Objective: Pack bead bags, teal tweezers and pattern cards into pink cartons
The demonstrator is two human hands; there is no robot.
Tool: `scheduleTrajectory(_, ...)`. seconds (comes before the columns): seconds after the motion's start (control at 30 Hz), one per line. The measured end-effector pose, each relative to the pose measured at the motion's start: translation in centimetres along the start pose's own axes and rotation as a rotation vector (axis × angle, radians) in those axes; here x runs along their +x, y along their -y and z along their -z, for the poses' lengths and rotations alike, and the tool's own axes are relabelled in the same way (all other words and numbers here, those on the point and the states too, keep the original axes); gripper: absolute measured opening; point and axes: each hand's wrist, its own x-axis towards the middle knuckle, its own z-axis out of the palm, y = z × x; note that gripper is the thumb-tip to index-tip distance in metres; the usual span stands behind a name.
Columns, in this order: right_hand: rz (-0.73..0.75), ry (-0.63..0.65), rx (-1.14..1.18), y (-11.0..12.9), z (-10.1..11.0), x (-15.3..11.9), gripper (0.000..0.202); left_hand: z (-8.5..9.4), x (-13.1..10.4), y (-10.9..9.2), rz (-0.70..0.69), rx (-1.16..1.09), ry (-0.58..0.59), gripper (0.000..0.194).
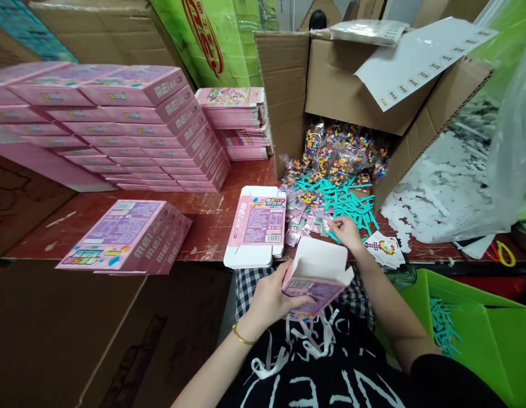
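- Left hand (271, 297): fingers gripping an open pink box (316, 294) by its left side, thumb across the printed face; gold bracelet (242, 335) at the wrist.
- Open pink box: held over the lap at the table's near edge, open end upward, white flaps spread.
- Right hand (346, 231): thumb and fingers bent close together at the small pink packets (299, 218) and teal sticks (352, 207); cannot tell whether they grip a piece.
- Flattened pink boxes (263, 218): small pile, left of the packets, on the red table (207, 221).
- Cardboard carton (284, 96): 1, on its side, mouth toward the person; bags of coloured beads (331, 150) within, behind the teal sticks.
- Printed cards (388, 246): just right of the right wrist.
- Pink boxes (139, 124): large stack, far left; smaller group nearer.
- Green bin (501, 340): 1, lower right, teal sticks inside.
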Motion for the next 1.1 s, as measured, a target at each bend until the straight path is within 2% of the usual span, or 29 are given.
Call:
scheduleTrajectory(0.03, -0.018, -0.13, -0.127, -0.8, -0.7, 1.2, 0.021, -0.4, 0.1, 0.2, 0.06, 0.012, -0.027, 0.081)
scheduleTrajectory(0.1, -0.037, -0.226, -0.241, -2.0, -1.7, 2.8, 0.013, -0.9, 0.3, 0.5, 0.133, 0.013, -0.057, 0.084)
scheduleTrajectory(0.23, 0.018, -0.229, -0.195, -2.3, -2.0, 3.9, 0.013, -0.8, 0.7, 0.9, 0.202, -0.046, -0.089, 0.083)
scheduleTrajectory(0.33, 0.127, -0.237, 0.004, -0.3, -0.9, 2.9, 0.023, -0.2, 1.2, 0.9, 0.24, -0.127, -0.114, 0.078)
scheduleTrajectory(0.4, 0.239, -0.147, 0.209, 1.8, -0.1, 1.3, 0.03, 0.2, 1.8, 0.6, 0.269, -0.19, -0.142, 0.071)
scheduleTrajectory(0.47, 0.392, 0.115, 0.289, 4.1, 0.5, -0.4, 0.029, 0.7, 2.7, 0.1, 0.288, -0.241, -0.172, 0.067)
scheduleTrajectory(0.53, 0.543, 0.392, 0.231, 6.2, 1.1, -0.8, 0.025, 1.6, 3.6, -0.2, 0.29, -0.282, -0.201, 0.065)
scheduleTrajectory(0.57, 0.596, 0.434, 0.203, 7.1, 1.4, -0.2, 0.023, 2.1, 4.0, -0.2, 0.296, -0.295, -0.221, 0.064)
scheduleTrajectory(0.6, 0.627, 0.388, 0.184, 7.7, 1.9, 1.1, 0.023, 2.8, 4.5, 0.0, 0.31, -0.302, -0.244, 0.062)
scheduleTrajectory(0.63, 0.626, 0.253, 0.166, 8.1, 2.5, 3.0, 0.023, 3.6, 4.9, 0.4, 0.338, -0.299, -0.276, 0.061)
scheduleTrajectory(0.67, 0.591, 0.06, 0.131, 8.3, 3.3, 5.4, 0.023, 4.5, 5.2, 1.1, 0.377, -0.286, -0.32, 0.06)
scheduleTrajectory(0.73, 0.434, -0.342, -0.009, 8.2, 4.8, 10.8, 0.027, 6.2, 6.0, 3.2, 0.469, -0.245, -0.432, 0.064)
scheduleTrajectory(0.77, 0.315, -0.454, -0.112, 7.8, 5.4, 13.4, 0.037, 6.9, 6.3, 4.3, 0.507, -0.236, -0.486, 0.068)
scheduleTrajectory(0.83, 0.089, -0.536, -0.235, 6.9, 6.2, 17.7, 0.058, 7.9, 6.9, 6.6, 0.529, -0.257, -0.571, 0.082)
scheduleTrajectory(0.9, 0.003, -0.514, -0.238, 5.9, 6.2, 20.2, 0.063, 8.2, 7.1, 8.1, 0.478, -0.257, -0.626, 0.096)
scheduleTrajectory(1.0, 0.091, -0.479, -0.148, 4.7, 5.4, 20.7, 0.05, 8.0, 6.8, 8.1, 0.334, -0.047, -0.729, 0.107)
scheduleTrajectory(1.03, 0.146, -0.492, -0.105, 4.6, 5.3, 20.0, 0.047, 7.9, 6.5, 7.6, 0.274, 0.033, -0.759, 0.106)
scheduleTrajectory(1.1, 0.293, -0.555, -0.003, 4.7, 5.3, 17.2, 0.045, 7.4, 5.9, 5.9, 0.162, 0.056, -0.777, 0.098)
